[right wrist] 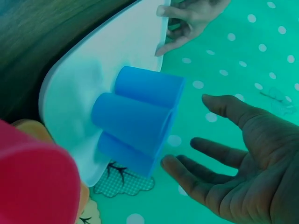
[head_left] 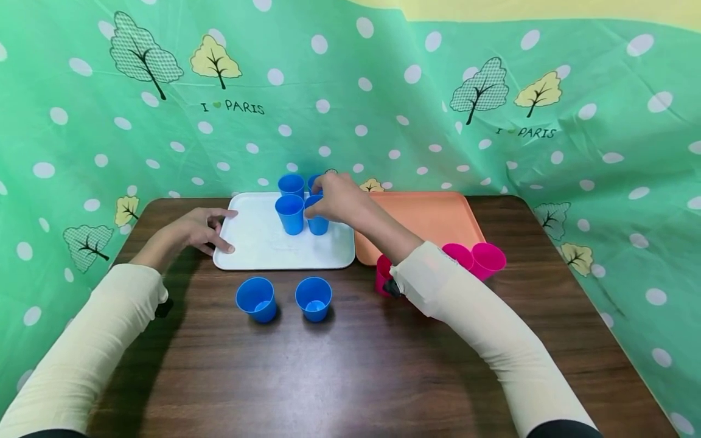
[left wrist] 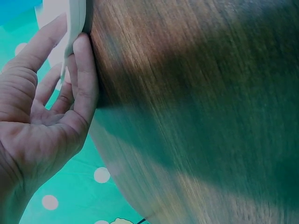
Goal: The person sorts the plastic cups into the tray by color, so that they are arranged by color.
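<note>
My left hand (head_left: 205,231) pinches the left edge of a white tray (head_left: 246,243). In the left wrist view, the thumb lies over the rim (left wrist: 77,28) and a finger is under it. Several blue cups (head_left: 289,216) stand upright in a cluster at the tray's right rear. Over the cluster's right side is my right hand (head_left: 339,198), partly hiding the cups behind it. The right wrist view shows that hand (right wrist: 252,163) with fingers spread, apart from the blue cups (right wrist: 133,119) and holding nothing.
Two blue cups, a left one (head_left: 257,301) and a right one (head_left: 314,301), stand before the white tray. An orange tray (head_left: 427,213) adjoins it on the right. Pink cups (head_left: 487,261) are near its front, partly behind my right sleeve. A green patterned cloth (head_left: 350,91) hangs behind.
</note>
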A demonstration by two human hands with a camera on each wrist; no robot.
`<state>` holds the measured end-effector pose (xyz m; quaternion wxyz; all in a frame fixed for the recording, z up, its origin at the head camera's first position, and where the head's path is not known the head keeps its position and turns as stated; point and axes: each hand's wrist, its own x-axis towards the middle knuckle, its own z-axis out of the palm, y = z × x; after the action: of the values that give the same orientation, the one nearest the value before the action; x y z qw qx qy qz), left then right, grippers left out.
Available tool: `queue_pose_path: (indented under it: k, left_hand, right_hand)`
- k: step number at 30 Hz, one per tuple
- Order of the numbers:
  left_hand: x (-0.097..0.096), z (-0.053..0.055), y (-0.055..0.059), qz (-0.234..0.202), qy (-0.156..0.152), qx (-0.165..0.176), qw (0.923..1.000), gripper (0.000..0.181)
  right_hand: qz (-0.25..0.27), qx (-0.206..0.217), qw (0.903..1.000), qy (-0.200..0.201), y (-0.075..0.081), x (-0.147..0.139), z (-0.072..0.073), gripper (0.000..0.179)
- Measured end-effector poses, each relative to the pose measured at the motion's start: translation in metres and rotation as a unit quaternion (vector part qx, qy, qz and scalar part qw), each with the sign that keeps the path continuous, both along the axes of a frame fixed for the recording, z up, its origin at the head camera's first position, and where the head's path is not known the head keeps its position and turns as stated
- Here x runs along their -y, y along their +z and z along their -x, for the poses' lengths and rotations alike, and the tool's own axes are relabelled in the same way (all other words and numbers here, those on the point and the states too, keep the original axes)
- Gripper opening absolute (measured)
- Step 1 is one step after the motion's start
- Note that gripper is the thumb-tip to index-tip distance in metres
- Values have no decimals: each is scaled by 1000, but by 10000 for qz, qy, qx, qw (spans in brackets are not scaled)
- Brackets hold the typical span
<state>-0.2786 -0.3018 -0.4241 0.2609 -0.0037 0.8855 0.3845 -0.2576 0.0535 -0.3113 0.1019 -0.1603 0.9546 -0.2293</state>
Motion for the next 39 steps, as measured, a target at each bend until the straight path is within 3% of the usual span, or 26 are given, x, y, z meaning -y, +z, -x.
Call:
queue_pose_path:
  k: [7,17,27,39]
  left_hand:
    - [1,-1,1,-42,37,59,10000,108]
    - [3,-2,0,-13,41,79,10000,109]
    - [2,1,-4,-46,96,114,9999,110]
    - [0,2,-2,-56,103,37,9999,106]
  right_hand:
    - [83,47,9997,241,4,5,-16,58]
    - [205,126,9970,740,-1,16,-39,59]
    - [359,301,9941,983,-3,25,-61,56]
    - [151,333,9864,1602,-9,39,-80,53]
